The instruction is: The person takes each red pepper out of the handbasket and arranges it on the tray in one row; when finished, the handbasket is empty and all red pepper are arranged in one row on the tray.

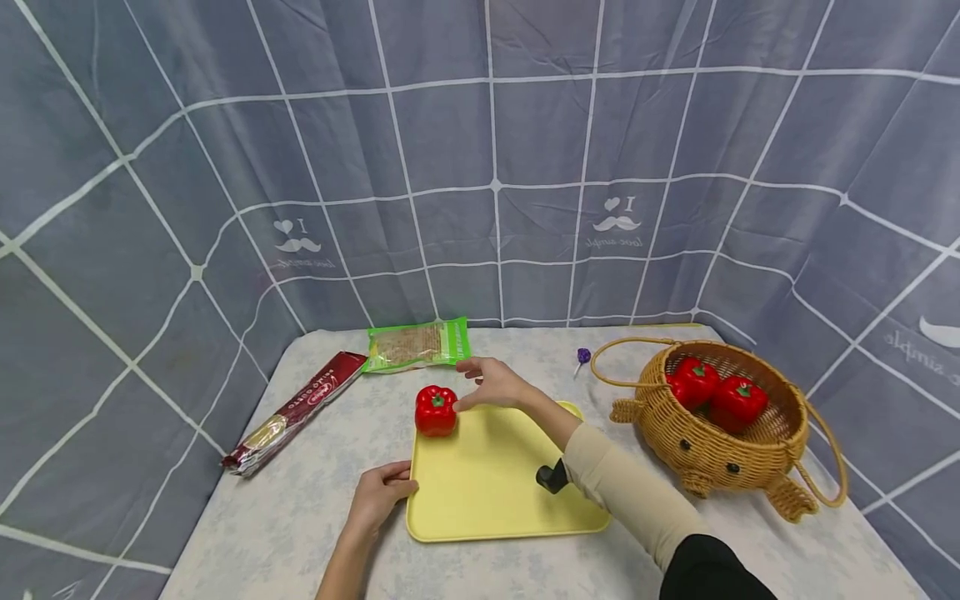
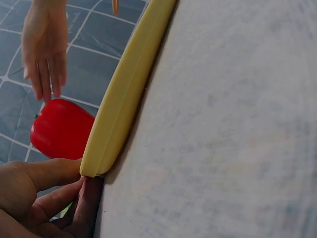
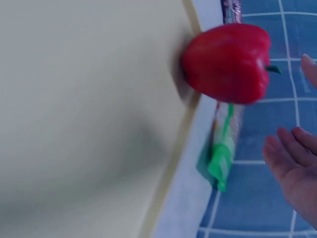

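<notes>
A red bell pepper (image 1: 436,411) stands on the far left corner of a yellow tray (image 1: 480,508). My right hand (image 1: 491,385) hovers over the tray's far edge, just right of the pepper, its fingers spread and apart from it in the right wrist view. At the tray's left edge, my left hand (image 1: 378,497) pinches the rim. The left wrist view shows the thumb on one side of the tray's rim (image 2: 124,84) and fingers on the other.
A wicker basket (image 1: 720,467) with red bell peppers (image 1: 738,402) inside stands at the right. Behind the tray lie a green-edged food packet (image 1: 416,345) and a purple lollipop (image 1: 583,357). A long maroon packet (image 1: 296,412) lies at the left. Grey gridded curtains surround the table.
</notes>
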The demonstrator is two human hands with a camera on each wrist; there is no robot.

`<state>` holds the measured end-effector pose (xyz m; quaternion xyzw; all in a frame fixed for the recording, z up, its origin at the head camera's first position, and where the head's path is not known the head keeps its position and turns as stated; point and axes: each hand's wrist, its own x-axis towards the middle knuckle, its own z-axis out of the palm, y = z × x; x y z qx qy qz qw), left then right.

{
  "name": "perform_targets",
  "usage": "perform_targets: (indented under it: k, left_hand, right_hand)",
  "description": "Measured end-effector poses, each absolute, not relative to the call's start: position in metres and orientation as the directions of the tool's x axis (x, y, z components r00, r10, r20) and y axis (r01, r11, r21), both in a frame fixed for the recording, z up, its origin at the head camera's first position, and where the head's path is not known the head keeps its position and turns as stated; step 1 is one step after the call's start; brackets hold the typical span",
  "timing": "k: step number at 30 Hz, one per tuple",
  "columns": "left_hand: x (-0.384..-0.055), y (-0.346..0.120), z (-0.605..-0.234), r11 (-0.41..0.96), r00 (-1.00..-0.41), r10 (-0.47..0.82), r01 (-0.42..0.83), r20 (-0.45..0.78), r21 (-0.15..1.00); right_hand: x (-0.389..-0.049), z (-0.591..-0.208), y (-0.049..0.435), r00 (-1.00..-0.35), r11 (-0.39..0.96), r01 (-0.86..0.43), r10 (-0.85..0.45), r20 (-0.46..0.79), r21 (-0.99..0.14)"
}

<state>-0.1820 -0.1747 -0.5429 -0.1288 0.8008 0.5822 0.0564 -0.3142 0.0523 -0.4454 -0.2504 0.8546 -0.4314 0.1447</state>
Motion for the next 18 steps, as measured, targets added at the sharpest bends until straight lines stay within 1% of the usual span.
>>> perform_targets:
  k: [5,11,18]
  left_hand:
    - [-0.181,-0.176,-0.542,0.298,-0.960,-0.145,-0.272,-0.238,0.915]
    - [-0.181,-0.176,-0.543,0.294,-0.962,-0.141,-0.268,-0.236,0.918]
    - [-0.183,-0.175,-0.544,0.297,-0.961,-0.137,-0.270,-0.239,0.916]
  right_hand:
    - [-0.310,-0.429,0.082,-0.830,0.469,-0.347,-0.558,0.032,-0.812]
    - [-0.301,-0.410,0.128,-0.835,0.438,-0.366,-0.544,0.082,-0.821]
    - [-0.290,-0.401,0.181,-0.856,0.410,-0.368,-0.500,0.132,-0.835]
